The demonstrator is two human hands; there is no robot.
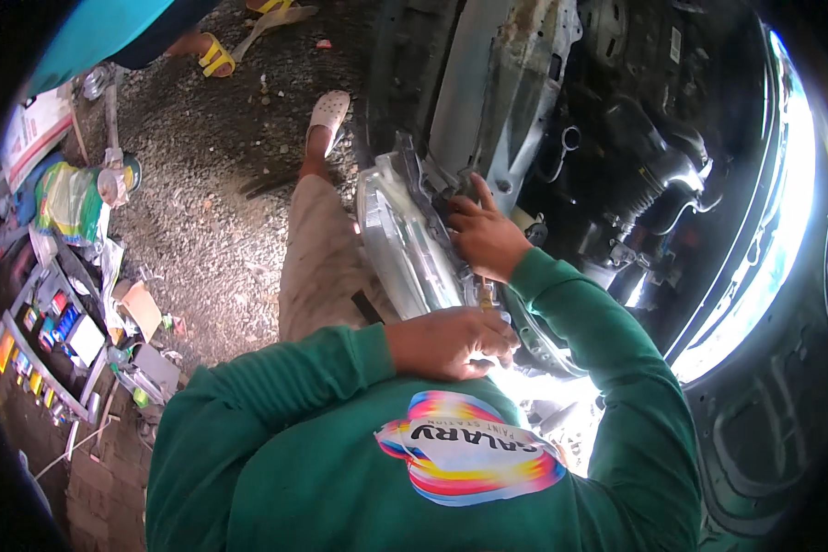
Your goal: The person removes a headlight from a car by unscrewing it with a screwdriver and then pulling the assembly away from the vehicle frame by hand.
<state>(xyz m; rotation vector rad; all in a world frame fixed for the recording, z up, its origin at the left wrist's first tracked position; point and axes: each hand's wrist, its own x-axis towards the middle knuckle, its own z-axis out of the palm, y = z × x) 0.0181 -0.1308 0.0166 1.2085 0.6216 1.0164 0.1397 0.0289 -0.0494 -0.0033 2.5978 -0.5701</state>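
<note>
A car headlight point(405, 230) with a clear lens stands at the front of an open engine bay, between my leg and the car body. My right hand point(489, 237) is at its inner edge, fingers bent over the rear of the housing and one finger pointing up. Close to my belly, my left hand point(451, 343) is closed, knuckles up, beside the headlight's near end. A small yellowish piece point(485, 293) shows just beyond its fingers; whether the hand grips it is hidden. Bright glare washes out the spot beside these fingers.
Hoses and metal parts point(644, 193) fill the engine bay at right. A grey body panel point(497, 83) runs along its edge. On the gravel at left lie an organizer point(51, 340) of small coloured items, bags and scraps. Another person's foot in a yellow sandal point(216, 57) is at far left.
</note>
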